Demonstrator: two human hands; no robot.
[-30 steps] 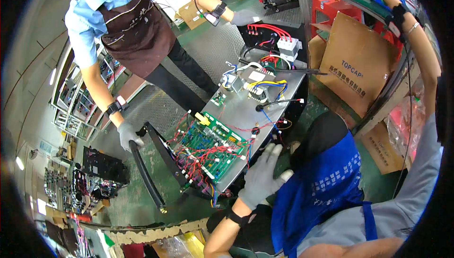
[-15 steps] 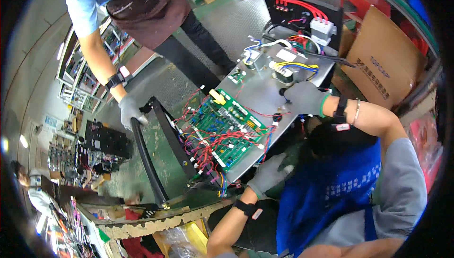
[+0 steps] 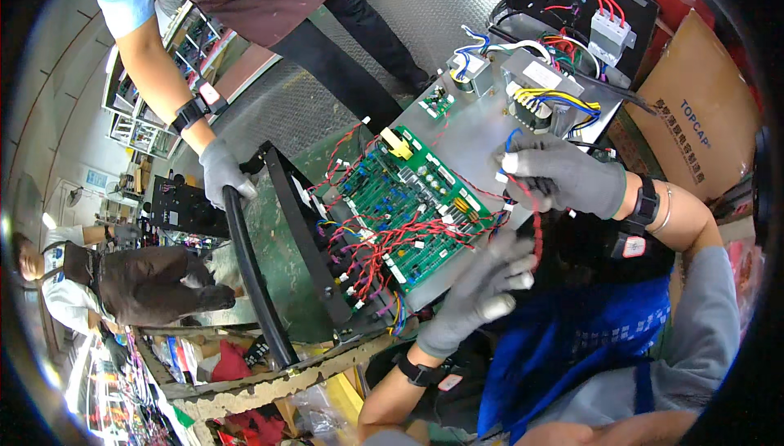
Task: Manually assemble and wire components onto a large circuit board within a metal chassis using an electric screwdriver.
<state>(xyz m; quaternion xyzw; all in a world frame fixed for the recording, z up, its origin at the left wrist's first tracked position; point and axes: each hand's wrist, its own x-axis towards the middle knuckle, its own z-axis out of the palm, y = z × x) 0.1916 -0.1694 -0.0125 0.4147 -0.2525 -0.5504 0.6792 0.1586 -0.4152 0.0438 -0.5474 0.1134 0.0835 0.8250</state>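
Observation:
My right hand [image 3: 567, 175], in a grey glove, is closed on a bundle of thin wires [image 3: 536, 229], red and blue with small white connectors. It is over the right edge of the metal panel [image 3: 480, 137]. My left hand [image 3: 478, 295], also gloved and slightly blurred, has its fingers apart near the panel's front corner, beside the hanging wires. On the panel lies a green circuit board [image 3: 425, 170] with a tangle of red wires [image 3: 380, 246] across it. A transformer [image 3: 532, 107] with yellow and blue leads stands farther back.
Opposite, a co-worker's gloved hand [image 3: 224, 172] grips a black bar [image 3: 251, 274]. A black plate with red cables [image 3: 572, 5] rises at the back. To the right leans a cardboard box [image 3: 694, 107]. A worn ledge [image 3: 269, 386] runs along the front left; another person walks at far left.
My right hand has closed on wires and lifted them slightly at the panel's edge. My left hand has risen toward them with fingers spread. The view has shifted.

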